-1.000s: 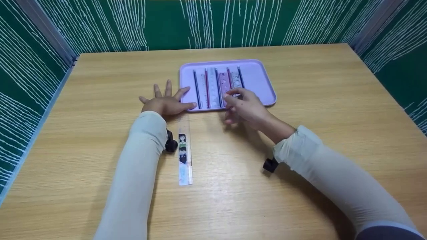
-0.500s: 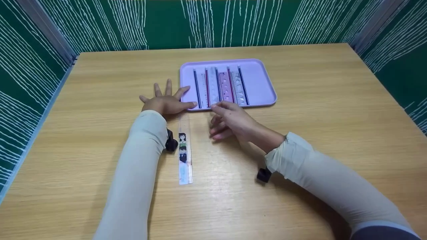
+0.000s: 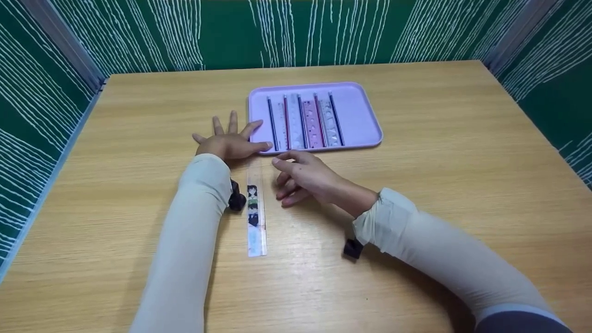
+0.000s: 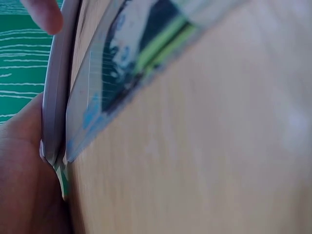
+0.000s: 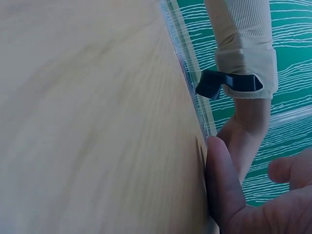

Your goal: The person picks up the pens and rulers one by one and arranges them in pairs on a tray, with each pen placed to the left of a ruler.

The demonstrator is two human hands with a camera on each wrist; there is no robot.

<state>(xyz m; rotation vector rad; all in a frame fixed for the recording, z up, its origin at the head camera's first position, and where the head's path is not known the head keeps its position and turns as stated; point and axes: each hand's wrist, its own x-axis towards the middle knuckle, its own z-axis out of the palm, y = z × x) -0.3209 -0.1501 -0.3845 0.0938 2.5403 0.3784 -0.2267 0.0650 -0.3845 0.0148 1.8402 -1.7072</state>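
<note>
My left hand (image 3: 231, 142) lies with its fingers spread at the near left corner of a lilac tray (image 3: 360, 115), thumb and forefinger resting on its rim. A clear ruler (image 3: 254, 217) with cartoon figures lies on the table in front of the tray, its far end close to the left hand. In the left wrist view the ruler (image 4: 126, 53) looks large beside the tray edge (image 4: 57, 92). My right hand (image 3: 310, 178), fingers loosely bent and holding nothing, hovers just right of the ruler. In the right wrist view this hand (image 5: 263, 209) is partly cut off.
Pencils and rulers alternate in a row on the tray, among them a dark pencil (image 3: 273, 122), a red pencil (image 3: 286, 122) and a pink ruler (image 3: 312, 122). The tray's right side shows bare surface. A green wall (image 3: 226, 37) with white streaks borders the wooden table (image 3: 439, 138).
My right hand has drawn back from the tray's near edge, moving left and toward me to beside the ruler. The left hand, tray and ruler have stayed in place.
</note>
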